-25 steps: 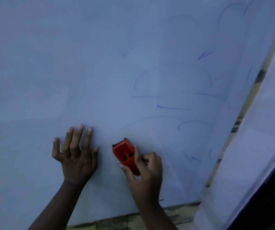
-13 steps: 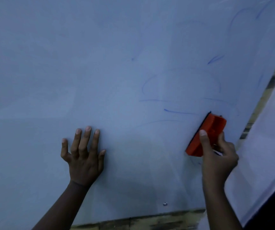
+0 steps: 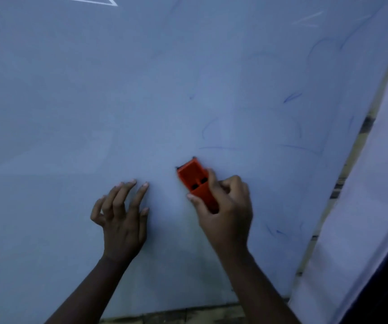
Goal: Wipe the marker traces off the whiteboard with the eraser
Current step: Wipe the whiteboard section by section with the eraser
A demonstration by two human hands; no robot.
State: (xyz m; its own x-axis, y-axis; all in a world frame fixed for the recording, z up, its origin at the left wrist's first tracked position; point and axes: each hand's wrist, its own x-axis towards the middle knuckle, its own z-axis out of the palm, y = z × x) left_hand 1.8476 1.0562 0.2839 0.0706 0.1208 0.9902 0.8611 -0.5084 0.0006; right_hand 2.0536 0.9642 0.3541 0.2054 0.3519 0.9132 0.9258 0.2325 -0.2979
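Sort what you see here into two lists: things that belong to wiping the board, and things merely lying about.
Belongs to the job:
whiteboard
orange eraser, gripped by the right hand
blue marker traces
left hand, fingertips on the board

Just lying about:
white sheet at the right
floor strip below

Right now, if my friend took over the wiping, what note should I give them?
Right hand grips the orange eraser against the whiteboard.
Left hand rests open on the board, left of the eraser.
Done: the area around both hands looks clean.
Left: faint blue marker traces above and right of the eraser, and a few low on the right.
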